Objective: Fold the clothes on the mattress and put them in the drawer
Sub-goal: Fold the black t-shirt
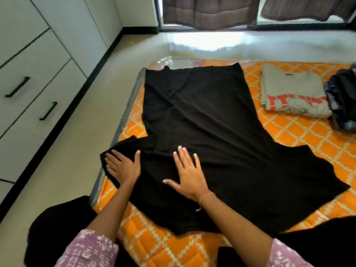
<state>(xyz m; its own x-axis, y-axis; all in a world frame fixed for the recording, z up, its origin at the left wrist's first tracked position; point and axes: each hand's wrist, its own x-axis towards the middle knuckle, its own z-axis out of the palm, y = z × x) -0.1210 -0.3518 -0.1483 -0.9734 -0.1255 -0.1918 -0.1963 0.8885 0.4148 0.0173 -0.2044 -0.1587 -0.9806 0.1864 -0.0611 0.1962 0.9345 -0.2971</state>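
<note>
Hard to see at far right: dark pile of clothes (342, 101), cut off by pic edge, can't tell what's in it. Curtains (210, 12) cut off at top. Black lap at near edge, shape unclear.

Black t-shirt (208, 135) spread flat on orange mattress (300, 143), neck end near, bottom hem far. Left sleeve partly folded in, right sleeve out flat.

Left hand (123, 166) flat w/ fingers spread, pressing on left sleeve. Right hand (189, 175) flat too, fingers spread wide, resting on shirt's chest part. Not pinching anything. Thin bracelet (207, 196) on right wrist.

Folded beige shirt (292, 93) w/ red print lying far right on mattress, just beside dark pile. White drawers (34, 89) w/ black handles at left, all closed, apart from mattress across floor.
</note>
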